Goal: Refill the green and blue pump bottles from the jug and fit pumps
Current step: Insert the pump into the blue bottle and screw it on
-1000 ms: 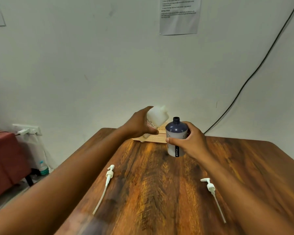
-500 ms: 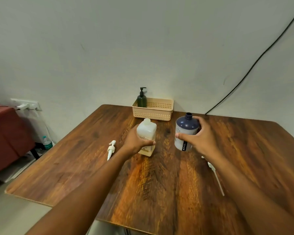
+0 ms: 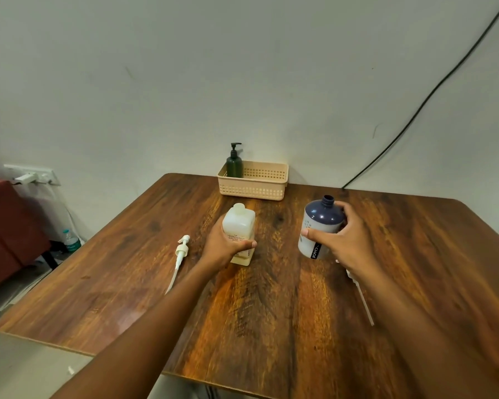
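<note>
The white jug (image 3: pixel 239 223) stands upright on the wooden table (image 3: pixel 271 312), and my left hand (image 3: pixel 225 246) is wrapped around its lower half. My right hand (image 3: pixel 346 240) grips the blue bottle (image 3: pixel 320 223), which is tilted slightly left with its neck open and no pump on it. A white pump (image 3: pixel 181 251) lies on the table left of the jug. A second white pump (image 3: pixel 363 300) lies under my right forearm, with mostly its tube showing. The green bottle (image 3: pixel 234 165), with a black pump fitted, stands in the left end of the beige basket (image 3: pixel 257 182).
The basket sits at the table's far edge against the wall. A black cable (image 3: pixel 415 110) runs down the wall at the right. A red seat (image 3: pixel 6 231), a wall socket (image 3: pixel 32 174) and a water bottle (image 3: pixel 71 240) on the floor are to the left.
The jug was tipped over the blue bottle's neck a second ago; it has come down and left and now stands on the table. The camera view has dropped, and the basket shows.
</note>
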